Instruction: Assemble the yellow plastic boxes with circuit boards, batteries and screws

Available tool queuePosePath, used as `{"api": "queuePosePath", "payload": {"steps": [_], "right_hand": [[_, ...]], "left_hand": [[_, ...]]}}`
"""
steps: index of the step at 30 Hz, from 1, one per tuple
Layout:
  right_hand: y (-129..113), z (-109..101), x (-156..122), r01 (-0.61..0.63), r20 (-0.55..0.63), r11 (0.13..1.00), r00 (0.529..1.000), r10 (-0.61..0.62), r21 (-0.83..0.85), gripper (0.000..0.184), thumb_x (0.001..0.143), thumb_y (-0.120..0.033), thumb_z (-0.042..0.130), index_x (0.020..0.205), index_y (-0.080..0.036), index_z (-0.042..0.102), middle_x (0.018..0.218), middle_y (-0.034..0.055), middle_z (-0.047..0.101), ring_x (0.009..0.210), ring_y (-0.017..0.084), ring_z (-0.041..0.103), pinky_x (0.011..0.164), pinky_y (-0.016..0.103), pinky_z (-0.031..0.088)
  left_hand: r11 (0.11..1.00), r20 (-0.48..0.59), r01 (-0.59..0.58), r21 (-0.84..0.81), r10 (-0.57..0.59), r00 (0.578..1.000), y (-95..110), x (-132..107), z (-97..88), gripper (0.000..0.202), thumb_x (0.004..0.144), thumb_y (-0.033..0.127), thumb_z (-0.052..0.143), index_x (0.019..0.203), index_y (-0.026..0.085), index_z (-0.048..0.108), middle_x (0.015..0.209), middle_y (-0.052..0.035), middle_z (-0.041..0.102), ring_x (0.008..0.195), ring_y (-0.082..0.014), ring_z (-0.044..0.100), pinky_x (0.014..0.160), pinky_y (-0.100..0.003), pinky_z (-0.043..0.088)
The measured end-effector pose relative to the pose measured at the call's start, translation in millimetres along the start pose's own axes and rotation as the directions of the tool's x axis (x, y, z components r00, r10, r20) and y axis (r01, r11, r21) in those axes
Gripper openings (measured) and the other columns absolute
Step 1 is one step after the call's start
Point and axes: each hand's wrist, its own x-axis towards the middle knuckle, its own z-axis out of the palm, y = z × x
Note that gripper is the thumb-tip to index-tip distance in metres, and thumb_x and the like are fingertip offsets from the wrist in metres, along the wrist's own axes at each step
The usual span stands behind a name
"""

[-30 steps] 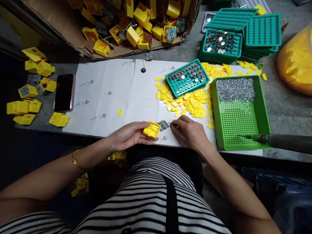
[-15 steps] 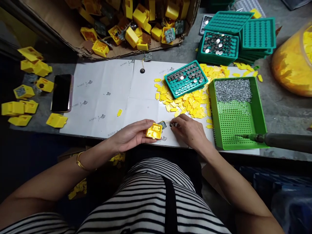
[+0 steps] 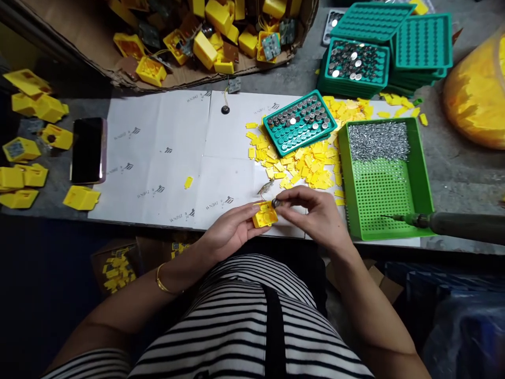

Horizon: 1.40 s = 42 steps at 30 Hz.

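My left hand [image 3: 232, 227] is closed on a yellow plastic housing [image 3: 265, 216], its hollow side facing up. Between the thumb and fingers of my right hand [image 3: 317, 215] is a small round dark part [image 3: 275, 202], held right at the housing's upper right corner. A small circuit board [image 3: 265, 187] hangs by thin wires just beyond the housing, above the white paper. Loose yellow plastic pieces [image 3: 307, 167] lie heaped past my right hand, and a teal tray [image 3: 300, 123] of button cells rests on them.
A green basket [image 3: 420, 173] of small metal pins stands at the right, with a dark screwdriver-like tool [image 3: 461, 225] reaching over it. A cardboard box [image 3: 90, 47] of yellow housings is at the back. A phone [image 3: 89, 150] lies left; stacked teal trays [image 3: 351, 87] stand back right.
My left hand has moved right with the housing. My right hand has brought the round part up to the housing's corner, and the board now hangs beyond it. The view has shifted slightly.
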Motion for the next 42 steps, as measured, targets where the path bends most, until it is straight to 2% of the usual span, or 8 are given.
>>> {"api": "queuePosePath", "payload": {"steps": [5,14,24,31,33,36,39,42], "right_hand": [[-10.1,6.3,-17.1,0.070,0.052,0.957,0.997,-0.057,-0.280,0.014,0.085,-0.023,0.066,0.098,-0.019,0.069,0.090,0.0029,0.071,0.080,0.014,0.065,0.075,0.026,0.050],[-23.7,7.4,-20.2,0.171,0.207,0.837,0.976,-0.070,-0.521,0.019,0.095,-0.022,0.051,0.102,-0.018,0.068,0.100,0.0075,0.067,0.089,0.017,0.063,0.078,0.028,0.046],[-30.3,1.1,-12.1,0.217,0.360,0.708,0.931,0.056,-0.672,0.015,0.090,-0.013,0.054,0.092,-0.020,0.067,0.094,0.0041,0.065,0.081,0.016,0.060,0.064,0.026,0.034],[-36.7,2.2,-10.2,0.216,0.348,0.618,0.932,0.099,-0.756,0.014,0.093,-0.025,0.055,0.095,-0.021,0.068,0.092,0.0044,0.067,0.074,0.017,0.059,0.058,0.028,0.027],[-36.7,1.0,-11.8,0.230,0.360,0.645,0.930,0.075,-0.729,0.015,0.093,-0.026,0.055,0.096,-0.021,0.068,0.093,0.0045,0.067,0.075,0.017,0.060,0.059,0.028,0.030],[-32.2,-3.5,-15.8,0.257,0.363,0.795,0.930,-0.049,-0.550,0.014,0.092,-0.020,0.057,0.101,-0.021,0.067,0.095,0.0030,0.069,0.081,0.016,0.063,0.066,0.026,0.040],[-22.9,-7.4,-20.8,0.228,0.216,0.904,0.964,-0.156,-0.362,0.012,0.091,-0.018,0.059,0.100,-0.020,0.066,0.095,0.0026,0.069,0.084,0.014,0.064,0.072,0.024,0.046],[-13.2,-6.5,-25.4,0.183,0.139,0.931,0.980,-0.145,-0.316,0.008,0.090,-0.018,0.060,0.095,-0.018,0.067,0.093,0.0030,0.069,0.083,0.014,0.065,0.071,0.024,0.048]], "left_hand": [[0.995,0.018,-0.082,-0.064,0.083,0.996,-3.4,-1.0,7.9,0.034,0.090,0.021,0.054,0.123,0.015,0.061,0.133,-0.0119,0.060,0.122,-0.0237,0.057,0.106,-0.040,0.045],[0.981,-0.019,-0.178,0.073,0.180,0.984,-5.0,-8.3,13.9,0.041,0.088,0.022,0.056,0.129,0.019,0.058,0.137,-0.0091,0.058,0.128,-0.0237,0.052,0.109,-0.039,0.041],[0.970,0.022,-0.110,0.215,0.108,0.994,-6.4,-7.9,10.3,0.044,0.083,0.022,0.061,0.126,0.014,0.058,0.114,-0.0113,0.068,0.110,-0.0246,0.062,0.100,-0.041,0.046],[0.939,0.073,-0.195,0.284,0.182,0.981,-10.3,-2.0,14.6,0.051,0.073,0.011,0.069,0.122,0.016,0.055,0.108,-0.0071,0.067,0.106,-0.0196,0.061,0.096,-0.033,0.046],[0.948,0.076,-0.162,0.273,0.146,0.986,-10.6,0.6,13.4,0.045,0.074,0.013,0.069,0.117,0.016,0.056,0.105,-0.0065,0.066,0.101,-0.0184,0.062,0.090,-0.032,0.049],[0.966,0.087,-0.113,0.233,0.095,0.992,-9.5,2.6,9.4,0.040,0.075,0.014,0.069,0.113,0.018,0.056,0.105,-0.0050,0.065,0.095,-0.0160,0.063,0.085,-0.030,0.051],[0.975,0.081,-0.131,0.181,0.118,0.990,-6.9,2.3,6.5,0.038,0.075,0.014,0.070,0.111,0.020,0.057,0.106,-0.0036,0.064,0.096,-0.0153,0.063,0.089,-0.031,0.051],[0.979,0.073,-0.148,0.141,0.138,0.988,-4.9,2.3,6.8,0.039,0.074,0.013,0.070,0.110,0.020,0.057,0.104,-0.0029,0.065,0.096,-0.0152,0.063,0.091,-0.032,0.050]]}}
